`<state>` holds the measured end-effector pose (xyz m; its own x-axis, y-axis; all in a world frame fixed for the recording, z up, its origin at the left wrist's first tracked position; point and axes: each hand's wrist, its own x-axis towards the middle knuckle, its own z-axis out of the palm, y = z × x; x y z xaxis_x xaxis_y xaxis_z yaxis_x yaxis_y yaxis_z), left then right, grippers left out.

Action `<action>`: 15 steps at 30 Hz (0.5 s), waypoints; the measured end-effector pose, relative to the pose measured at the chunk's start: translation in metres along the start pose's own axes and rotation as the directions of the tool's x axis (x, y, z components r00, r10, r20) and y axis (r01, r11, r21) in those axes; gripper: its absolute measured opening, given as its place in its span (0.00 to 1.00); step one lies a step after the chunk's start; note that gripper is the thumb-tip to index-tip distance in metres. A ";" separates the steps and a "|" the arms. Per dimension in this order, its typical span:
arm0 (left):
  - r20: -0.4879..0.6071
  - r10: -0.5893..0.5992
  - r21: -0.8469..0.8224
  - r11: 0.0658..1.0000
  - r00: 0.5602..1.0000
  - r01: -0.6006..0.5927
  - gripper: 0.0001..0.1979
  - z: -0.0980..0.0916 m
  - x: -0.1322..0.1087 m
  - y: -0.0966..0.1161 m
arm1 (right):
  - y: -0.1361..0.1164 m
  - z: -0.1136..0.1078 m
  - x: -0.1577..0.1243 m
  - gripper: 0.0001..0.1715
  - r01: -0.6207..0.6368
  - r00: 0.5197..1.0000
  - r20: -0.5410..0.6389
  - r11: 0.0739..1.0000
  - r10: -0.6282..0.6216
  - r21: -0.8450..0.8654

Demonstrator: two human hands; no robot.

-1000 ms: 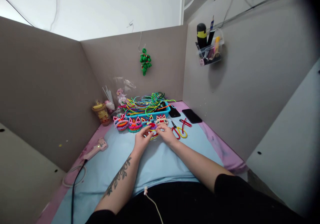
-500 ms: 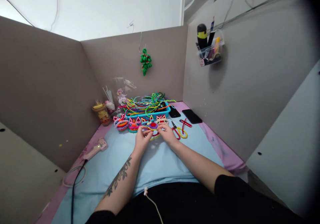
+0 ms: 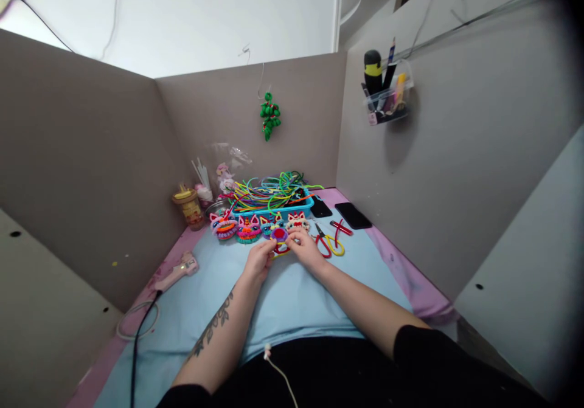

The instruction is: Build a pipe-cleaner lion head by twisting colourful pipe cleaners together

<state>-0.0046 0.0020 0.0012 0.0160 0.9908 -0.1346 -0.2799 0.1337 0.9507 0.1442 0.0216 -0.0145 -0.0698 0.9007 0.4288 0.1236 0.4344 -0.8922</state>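
left hand (image 3: 259, 260): your thumb and fingers are pinched close together at the near left edge of the purple-and-red piece (image 3: 280, 235); their exact hold is too small to tell.
right hand (image 3: 305, 250): your fingertips pinch its right edge, with next to no gap.
purple-and-red piece: between your two hands, above the blue cloth (image 3: 292, 298), red in the middle, purple around.
fuzzy animal heads (image 3: 249, 231): four in a row, just beyond your hands.
blue tray (image 3: 292, 211): behind the row, heaped with coloured strands (image 3: 269, 192).
scissors (image 3: 322, 235): lying right of your right hand.
glue gun (image 3: 180, 271): well to your left.
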 end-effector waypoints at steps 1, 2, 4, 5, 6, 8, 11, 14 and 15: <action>-0.012 -0.003 -0.015 1.000 1.000 0.003 0.18 0.001 0.000 0.000 | 0.000 0.001 0.000 0.12 -0.007 1.000 -0.002 1.000 0.007 0.003; -0.026 -0.001 -0.019 1.000 1.000 0.000 0.19 0.002 0.000 0.000 | 0.001 0.002 -0.001 0.12 -0.015 1.000 -0.007 1.000 0.015 0.009; -0.048 0.014 -0.003 1.000 0.999 -0.014 0.20 0.004 -0.001 0.001 | 0.001 0.003 -0.002 0.11 -0.027 0.999 -0.018 0.999 0.028 0.029; -0.051 0.027 0.014 1.000 0.998 -0.027 0.20 0.005 -0.002 0.001 | 0.001 0.004 -0.002 0.11 -0.031 0.999 -0.027 0.999 0.032 0.037; -0.049 0.044 0.035 0.998 0.998 -0.042 0.20 0.005 -0.002 0.001 | 0.001 0.004 -0.002 0.11 -0.033 0.999 -0.037 0.999 0.034 0.041; -0.046 0.079 0.080 0.994 0.996 -0.075 0.20 0.006 -0.003 0.001 | 0.001 0.005 -0.002 0.10 -0.030 0.998 -0.058 0.999 0.032 0.035; -0.047 0.117 0.111 0.988 0.992 -0.111 0.19 0.006 -0.003 -0.001 | 0.002 0.005 -0.002 0.10 -0.022 0.996 -0.080 1.000 0.023 0.014; -0.049 0.118 0.101 0.988 0.992 -0.113 0.19 0.007 -0.003 -0.002 | 0.002 0.005 -0.002 0.11 -0.024 0.996 -0.084 1.000 0.026 0.018; -0.053 0.117 0.093 0.989 0.992 -0.112 0.19 0.007 -0.003 -0.002 | 0.001 0.006 -0.002 0.10 -0.019 0.997 -0.079 1.000 0.021 0.018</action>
<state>0.0024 -0.0011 0.0018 -0.0677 0.9970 -0.0373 -0.1898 0.0239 0.9815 0.1387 0.0202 -0.0174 0.0112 0.9074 0.4201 0.1074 0.4166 -0.9027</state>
